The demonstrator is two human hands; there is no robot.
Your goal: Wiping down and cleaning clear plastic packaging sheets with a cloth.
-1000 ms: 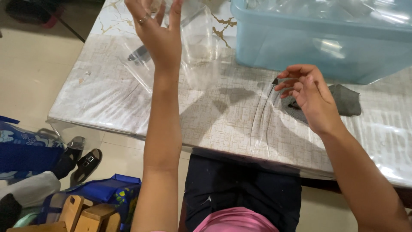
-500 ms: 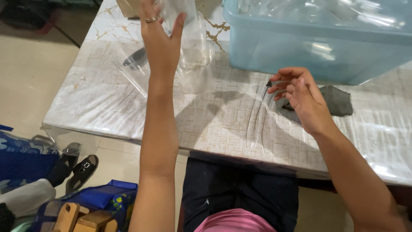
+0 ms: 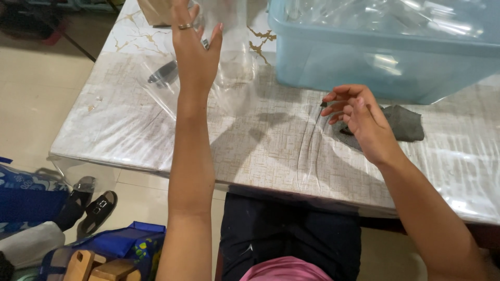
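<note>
Left hand (image 3: 194, 57) outstretched, fingers spread upward; right hand (image 3: 359, 120) lower, fingertips pinched together.

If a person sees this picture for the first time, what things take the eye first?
First, the left hand, wearing a ring, raised far up the table against a clear plastic piece. Next, the big pale blue plastic bin at the top right. Below it, the right hand pinches a small dark piece beside a grey cloth.

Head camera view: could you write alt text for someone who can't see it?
A person's left hand reaches forward onto clear plastic sheets on a marble-patterned table, while the right hand pinches a small dark piece beside a grey cloth and a blue plastic bin.
</note>
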